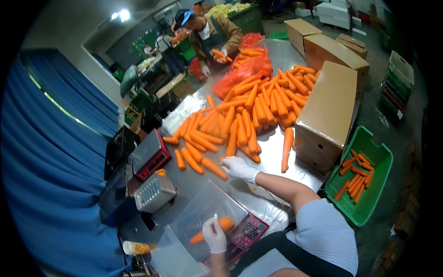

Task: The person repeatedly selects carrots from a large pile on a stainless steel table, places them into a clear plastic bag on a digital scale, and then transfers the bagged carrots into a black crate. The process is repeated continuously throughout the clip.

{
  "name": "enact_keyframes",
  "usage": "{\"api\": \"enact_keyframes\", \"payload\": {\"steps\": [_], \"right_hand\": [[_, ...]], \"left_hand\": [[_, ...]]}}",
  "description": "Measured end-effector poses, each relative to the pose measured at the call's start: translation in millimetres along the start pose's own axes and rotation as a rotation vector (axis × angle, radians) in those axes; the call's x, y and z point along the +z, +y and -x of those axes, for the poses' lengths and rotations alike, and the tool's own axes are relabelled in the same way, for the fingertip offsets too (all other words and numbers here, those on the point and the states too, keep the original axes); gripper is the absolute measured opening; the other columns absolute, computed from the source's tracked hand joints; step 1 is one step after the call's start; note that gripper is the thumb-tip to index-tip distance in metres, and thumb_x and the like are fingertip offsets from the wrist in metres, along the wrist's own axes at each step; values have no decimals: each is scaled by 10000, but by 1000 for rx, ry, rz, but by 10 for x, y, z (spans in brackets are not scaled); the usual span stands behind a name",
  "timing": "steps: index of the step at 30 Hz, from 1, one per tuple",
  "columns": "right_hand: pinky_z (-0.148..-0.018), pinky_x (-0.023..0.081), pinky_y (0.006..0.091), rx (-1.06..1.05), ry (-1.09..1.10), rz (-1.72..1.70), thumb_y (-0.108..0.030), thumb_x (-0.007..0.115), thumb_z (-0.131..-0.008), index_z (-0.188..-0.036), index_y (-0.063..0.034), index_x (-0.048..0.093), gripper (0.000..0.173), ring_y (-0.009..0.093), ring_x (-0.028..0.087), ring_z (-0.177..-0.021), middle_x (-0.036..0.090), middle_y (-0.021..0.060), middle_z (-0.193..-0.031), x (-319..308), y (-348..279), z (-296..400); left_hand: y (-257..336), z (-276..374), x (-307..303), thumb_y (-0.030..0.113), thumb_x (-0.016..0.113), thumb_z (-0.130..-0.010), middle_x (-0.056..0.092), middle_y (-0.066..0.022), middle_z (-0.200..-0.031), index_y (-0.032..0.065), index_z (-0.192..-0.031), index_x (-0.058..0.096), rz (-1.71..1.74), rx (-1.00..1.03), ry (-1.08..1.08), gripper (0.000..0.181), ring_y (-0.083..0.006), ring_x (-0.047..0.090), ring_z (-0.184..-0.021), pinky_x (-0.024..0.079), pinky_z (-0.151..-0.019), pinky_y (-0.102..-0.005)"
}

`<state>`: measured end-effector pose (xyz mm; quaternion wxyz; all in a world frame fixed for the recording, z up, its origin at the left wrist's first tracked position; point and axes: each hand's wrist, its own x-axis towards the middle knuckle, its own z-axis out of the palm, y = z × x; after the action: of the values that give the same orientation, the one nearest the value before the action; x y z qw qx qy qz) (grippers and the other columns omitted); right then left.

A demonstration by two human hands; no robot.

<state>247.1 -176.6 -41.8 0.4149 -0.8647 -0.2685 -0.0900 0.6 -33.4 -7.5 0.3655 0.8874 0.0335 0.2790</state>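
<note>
My left hand (214,234), in a white glove, is over a carrot (226,224) on the platform of a digital scale (207,211); whether its fingers grip the carrot or a clear bag there cannot be told. My right hand (238,169), gloved too, reaches across the metal table (270,199) to the near edge of a large carrot pile (242,128). Its fingertips are beside a loose carrot (214,168), with part of another carrot behind them. A red mesh bag (238,78) with carrots lies at the far side of the pile.
Cardboard boxes (325,114) line the table's right edge, with a green crate (375,204) of carrots beyond. To the left are a second scale (147,152), a metal container (155,194), a cup (135,248) and clear plastic bags (183,112). Across the table a co-worker (216,34) holds carrots.
</note>
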Motion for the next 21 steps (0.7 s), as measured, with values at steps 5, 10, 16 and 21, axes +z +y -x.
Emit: {"api": "enact_keyframes", "payload": {"steps": [5, 10, 16, 21], "right_hand": [[-738, 466, 408, 109, -24, 424, -191, 546, -804, -895, -89, 638, 165, 296, 587, -894, 599, 126, -936, 453, 437, -514], [-748, 421, 368, -35, 50, 556, -156, 546, -773, -869, -94, 641, 148, 253, 542, -871, 577, 100, -919, 330, 239, -520], [-768, 377, 396, 161, 436, 919, -189, 580, -728, -906, -52, 578, 225, 260, 510, -858, 561, 94, -869, -86, 1130, -561], [-739, 428, 393, 66, 174, 819, -278, 651, -658, -890, -55, 578, 330, 276, 555, -798, 590, 103, -784, -556, 1233, -546]], "left_hand": [[72, -48, 53, 24, 538, -865, 632, -152, -871, -23, -856, 566, -51, 0, -14, 56, -257, 616, -823, 478, -786, -342], [21, 1, 36, 43, 555, -862, 631, -154, -856, -22, -847, 560, -136, 30, -42, 67, -277, 613, -806, 475, -750, -355], [13, -31, 58, 26, 542, -860, 639, -159, -875, -24, -852, 560, -97, 36, -51, 54, -276, 623, -817, 480, -766, -349], [84, -120, 50, 19, 541, -856, 646, -161, -888, -18, -870, 562, -120, 36, -74, 44, -278, 628, -825, 483, -771, -355]]}}
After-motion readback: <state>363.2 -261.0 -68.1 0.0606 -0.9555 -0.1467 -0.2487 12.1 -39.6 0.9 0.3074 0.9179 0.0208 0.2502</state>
